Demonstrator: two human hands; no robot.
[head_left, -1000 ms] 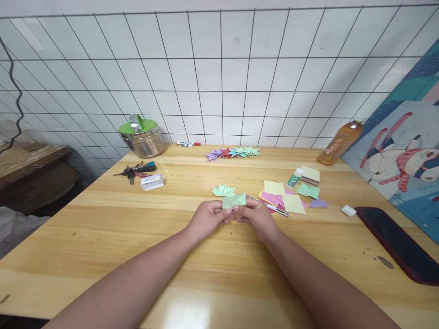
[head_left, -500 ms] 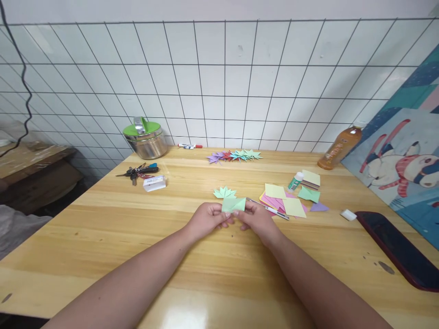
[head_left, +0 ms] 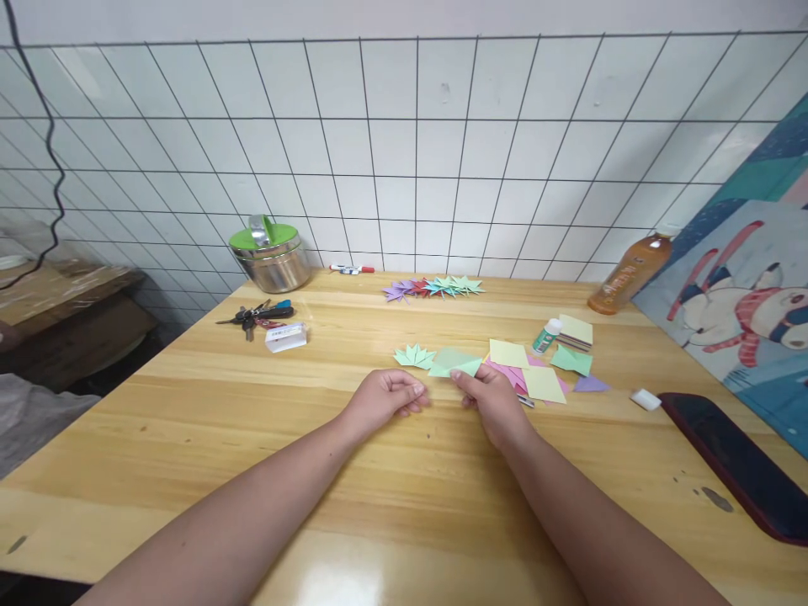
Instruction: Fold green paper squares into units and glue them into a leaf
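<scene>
One pale green folded paper sheet is in hand, and one light green paper fan with pointed tips lies on the wooden table, just beyond the hands. To the right are two pale yellow square paper sheets over pink papers too overlapped to count, one green-and-white glue stick and one purple paper triangle.

The right hand reaches inward, pinching the sheet's near right edge between thumb and fingers; the sheet extends leftward, close to the fan. The left hand hovers near it, holding nothing, fingers loosely curled; I cannot tell whether its thumb and fingertips touch.

Half a second ago both hands held the sheet; now only the right does, and the sheet sits farther right.
</scene>
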